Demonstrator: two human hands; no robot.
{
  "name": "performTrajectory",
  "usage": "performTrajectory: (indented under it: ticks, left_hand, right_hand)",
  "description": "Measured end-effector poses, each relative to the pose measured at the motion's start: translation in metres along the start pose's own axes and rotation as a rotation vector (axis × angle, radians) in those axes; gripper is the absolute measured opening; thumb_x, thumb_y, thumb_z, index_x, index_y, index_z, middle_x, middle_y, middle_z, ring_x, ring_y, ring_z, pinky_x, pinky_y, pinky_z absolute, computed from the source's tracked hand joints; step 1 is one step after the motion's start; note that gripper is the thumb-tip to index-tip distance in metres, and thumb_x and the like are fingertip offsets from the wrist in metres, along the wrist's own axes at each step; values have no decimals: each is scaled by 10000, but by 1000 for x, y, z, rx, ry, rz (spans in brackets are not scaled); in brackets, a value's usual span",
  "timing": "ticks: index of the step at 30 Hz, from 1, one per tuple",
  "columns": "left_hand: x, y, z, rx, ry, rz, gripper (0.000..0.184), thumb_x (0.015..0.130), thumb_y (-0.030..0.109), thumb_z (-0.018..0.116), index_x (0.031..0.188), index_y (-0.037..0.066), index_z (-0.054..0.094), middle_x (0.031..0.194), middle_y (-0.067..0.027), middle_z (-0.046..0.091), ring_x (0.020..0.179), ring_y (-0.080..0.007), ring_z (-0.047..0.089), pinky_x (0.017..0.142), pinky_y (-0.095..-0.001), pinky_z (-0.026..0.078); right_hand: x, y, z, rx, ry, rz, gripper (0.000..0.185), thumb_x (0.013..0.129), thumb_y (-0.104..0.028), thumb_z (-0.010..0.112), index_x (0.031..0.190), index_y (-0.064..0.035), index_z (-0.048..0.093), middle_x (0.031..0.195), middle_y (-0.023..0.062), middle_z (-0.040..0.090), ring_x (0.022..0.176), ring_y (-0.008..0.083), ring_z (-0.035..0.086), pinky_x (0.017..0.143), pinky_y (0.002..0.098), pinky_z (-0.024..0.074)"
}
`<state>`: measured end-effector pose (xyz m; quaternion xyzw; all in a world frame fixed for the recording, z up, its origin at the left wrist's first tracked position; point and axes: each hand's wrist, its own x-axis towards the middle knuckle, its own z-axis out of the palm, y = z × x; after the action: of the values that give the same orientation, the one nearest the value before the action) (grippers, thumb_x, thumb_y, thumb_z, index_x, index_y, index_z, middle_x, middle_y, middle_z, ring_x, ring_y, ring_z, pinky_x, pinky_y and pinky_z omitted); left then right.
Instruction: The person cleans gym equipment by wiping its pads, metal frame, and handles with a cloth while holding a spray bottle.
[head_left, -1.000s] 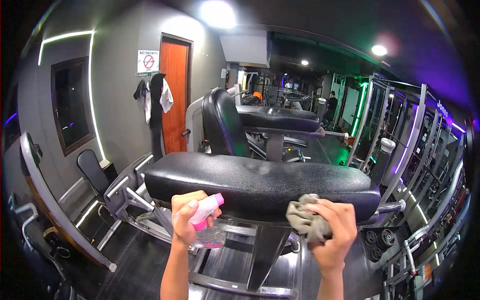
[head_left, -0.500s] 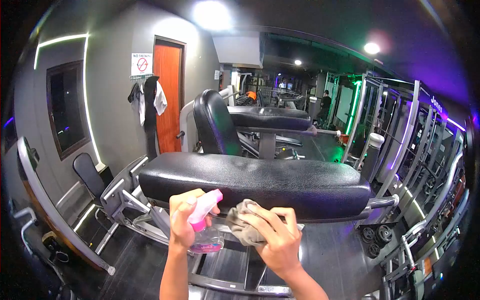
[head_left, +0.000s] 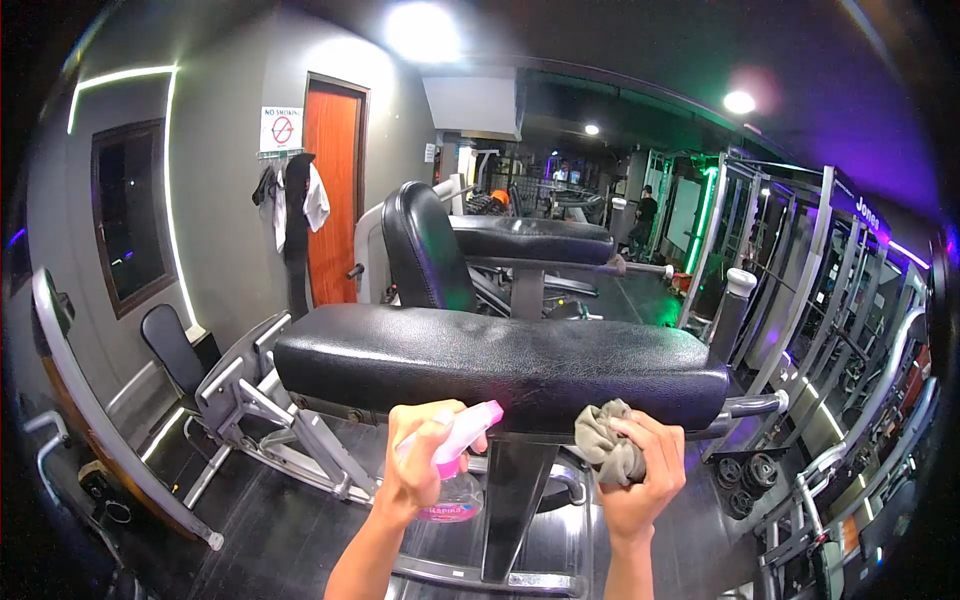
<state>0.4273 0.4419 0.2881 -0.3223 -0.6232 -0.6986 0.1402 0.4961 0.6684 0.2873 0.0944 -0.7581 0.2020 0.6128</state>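
Your R hand (head_left: 652, 462), fingers bunched on cloth (head_left: 604, 446), has shifted right, clear of spray btl (head_left: 465, 435) gripped in your L hand (head_left: 416, 462) (lower ctr of frame), so cloth now fronts lower-R edge of blk pad (head_left: 500, 355), contact unclear.

We see a spray bottle (head_left: 455, 492): clear body, pink near the bottom, pink collar and nozzle, paler head. Roughly upright in the left hand (head_left: 422, 460), nozzle to the right. We see a grey-brown cloth (head_left: 608, 447), crumpled, bunched in the right hand (head_left: 652, 465) at the pad's front; contact we can't tell. Long black pad (head_left: 500, 350): glossy, textured, lies crosswise.
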Motion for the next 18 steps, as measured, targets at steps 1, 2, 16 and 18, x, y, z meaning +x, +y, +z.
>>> performTrajectory:
  ticks: [1,2,16,18]
  left_hand:
    - [-2,0,0,-12,28,9,603,875,451,420,739,-85,662,654,-152,654,484,-161,585,450,-268,460]
    - [-5,0,-1,-14,29,8,603,875,451,420,739,-85,662,654,-152,654,484,-161,585,450,-268,460]
    - [-32,-4,-30,-208,76,-21,611,855,471,423,790,-88,662,700,-163,666,506,-176,597,474,-272,473]
    - [-35,-5,-34,-203,67,-33,609,859,465,423,785,-90,661,707,-173,672,510,-179,602,480,-274,480]
  right_hand:
    - [5,-4,4,15,-1,-12,363,628,-195,788,971,-96,729,1008,110,695,869,293,611,773,382,498]
    - [10,-9,9,34,-10,-12,364,650,-216,786,990,-101,728,1039,100,700,876,290,610,784,377,498]
    - [3,-25,26,55,-214,-163,380,679,-275,780,1046,-193,727,1126,-32,694,884,234,588,738,321,518]
    - [-4,-7,15,-16,-102,-116,374,670,-302,781,1013,-162,729,1101,25,700,891,264,594,768,366,503]
